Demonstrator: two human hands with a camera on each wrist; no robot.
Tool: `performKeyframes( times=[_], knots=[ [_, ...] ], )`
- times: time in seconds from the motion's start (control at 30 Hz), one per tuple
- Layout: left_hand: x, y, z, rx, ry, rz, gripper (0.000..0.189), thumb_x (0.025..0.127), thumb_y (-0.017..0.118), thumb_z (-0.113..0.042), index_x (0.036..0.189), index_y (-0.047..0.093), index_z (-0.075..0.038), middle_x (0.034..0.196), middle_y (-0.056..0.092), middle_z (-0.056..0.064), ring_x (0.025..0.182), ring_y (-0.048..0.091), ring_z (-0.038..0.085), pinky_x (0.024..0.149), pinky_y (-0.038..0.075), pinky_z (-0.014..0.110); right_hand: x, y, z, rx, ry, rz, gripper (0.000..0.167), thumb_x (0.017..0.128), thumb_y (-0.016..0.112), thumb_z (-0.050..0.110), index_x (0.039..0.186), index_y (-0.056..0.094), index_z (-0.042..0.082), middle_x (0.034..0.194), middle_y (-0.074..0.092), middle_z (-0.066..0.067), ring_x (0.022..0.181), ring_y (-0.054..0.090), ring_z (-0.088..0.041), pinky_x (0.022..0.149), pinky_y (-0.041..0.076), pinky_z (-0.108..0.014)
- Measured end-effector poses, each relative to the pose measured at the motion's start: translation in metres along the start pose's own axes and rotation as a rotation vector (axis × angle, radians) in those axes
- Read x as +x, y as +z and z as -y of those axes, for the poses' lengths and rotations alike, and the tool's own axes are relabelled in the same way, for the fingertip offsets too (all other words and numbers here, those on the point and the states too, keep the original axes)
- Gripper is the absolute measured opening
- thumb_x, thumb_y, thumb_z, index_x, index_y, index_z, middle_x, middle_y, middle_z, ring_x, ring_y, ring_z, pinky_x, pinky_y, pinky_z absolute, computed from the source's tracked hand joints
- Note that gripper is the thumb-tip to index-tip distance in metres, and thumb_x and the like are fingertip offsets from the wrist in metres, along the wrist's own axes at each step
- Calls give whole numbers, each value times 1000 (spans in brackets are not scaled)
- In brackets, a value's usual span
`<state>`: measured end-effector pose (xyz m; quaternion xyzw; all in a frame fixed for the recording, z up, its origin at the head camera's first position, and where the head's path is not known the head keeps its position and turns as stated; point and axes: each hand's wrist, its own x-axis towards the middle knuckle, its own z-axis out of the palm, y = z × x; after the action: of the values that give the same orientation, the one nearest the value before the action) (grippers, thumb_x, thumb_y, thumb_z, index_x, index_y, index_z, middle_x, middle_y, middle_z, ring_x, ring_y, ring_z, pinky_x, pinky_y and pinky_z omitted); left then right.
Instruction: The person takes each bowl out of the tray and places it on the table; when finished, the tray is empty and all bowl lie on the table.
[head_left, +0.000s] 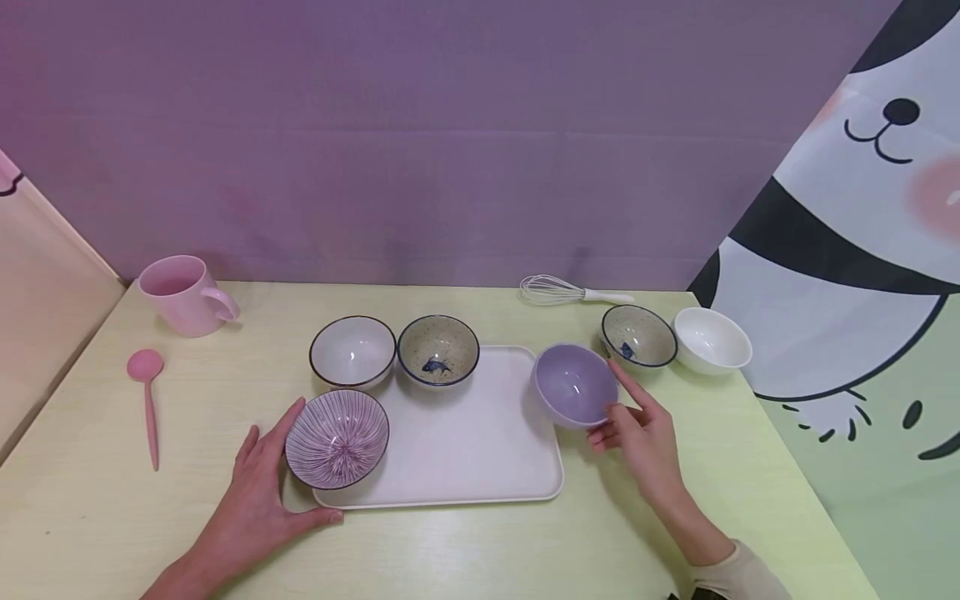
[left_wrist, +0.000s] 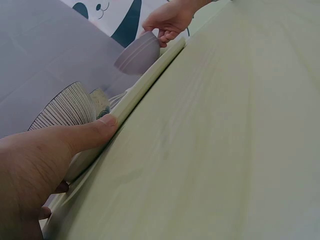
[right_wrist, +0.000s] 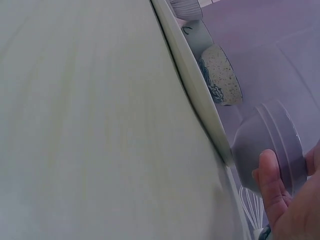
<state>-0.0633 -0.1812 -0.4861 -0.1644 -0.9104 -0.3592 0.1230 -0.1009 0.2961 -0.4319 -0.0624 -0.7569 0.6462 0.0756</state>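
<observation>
In the head view, my right hand (head_left: 643, 446) grips the purple bowl (head_left: 576, 385) by its right side. The bowl is over the right edge of a white tray (head_left: 480, 450), its base close to the rim in the right wrist view. My left hand (head_left: 258, 492) spreads around the tray's front left corner. Its thumb rests along the front rim, and its fingers reach up beside the purple-striped bowl (head_left: 337, 439) at the tray's left. Farther back are a white bowl with a dark rim (head_left: 352, 352) and a speckled bowl with a blue fish (head_left: 438, 350).
Right of the tray stand another speckled bowl (head_left: 639, 336) and a plain white bowl (head_left: 712, 340). Behind them lies a whisk (head_left: 573, 292). A pink mug (head_left: 186, 296) and a pink spoon (head_left: 148, 404) are on the table's left side. A purple backdrop (head_left: 450, 167) rises behind the table.
</observation>
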Motion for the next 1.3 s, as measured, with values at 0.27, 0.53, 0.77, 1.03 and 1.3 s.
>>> performKeyframes(
  times=[0.27, 0.53, 0.77, 1.03, 1.3],
  knots=[
    [1, 0, 1, -10, -18, 11, 152, 58, 112, -41, 178, 21, -16, 167, 48, 28, 150, 48, 51, 140, -1, 33, 10, -4, -4, -10, 19, -44, 64, 108, 47, -4, 168, 50, 17, 70, 77, -8, 57, 74, -13, 58, 67, -28],
    [1, -2, -1, -10, -20, 11, 152, 58, 112, -41, 177, 21, -15, 167, 48, 28, 150, 48, 51, 140, -1, 33, 19, -4, -8, -19, 30, -65, 64, 109, 48, -3, 168, 50, 19, 72, 78, -10, 57, 75, -12, 61, 68, -28],
    [0, -3, -3, -11, -19, 14, 151, 58, 112, -40, 177, 21, -15, 166, 48, 27, 150, 48, 50, 140, -1, 32, 25, 0, -9, -28, 30, -89, 64, 109, 48, -2, 169, 49, 20, 71, 78, -9, 58, 76, -12, 62, 69, -30],
    [0, -3, -3, 1, -15, 11, 152, 58, 111, -40, 178, 21, -15, 166, 48, 28, 149, 48, 50, 139, -2, 31, 33, 3, -9, -3, 13, -94, 62, 109, 48, -3, 168, 49, 16, 71, 77, -10, 58, 76, -12, 61, 69, -30],
    [-1, -3, -2, 0, -17, 12, 152, 59, 111, -44, 178, 20, -16, 166, 48, 28, 149, 48, 50, 139, -2, 30, 38, 7, -9, -7, 13, -102, 61, 110, 48, 0, 168, 50, 18, 75, 78, -15, 59, 76, -12, 62, 69, -30]
  ],
)
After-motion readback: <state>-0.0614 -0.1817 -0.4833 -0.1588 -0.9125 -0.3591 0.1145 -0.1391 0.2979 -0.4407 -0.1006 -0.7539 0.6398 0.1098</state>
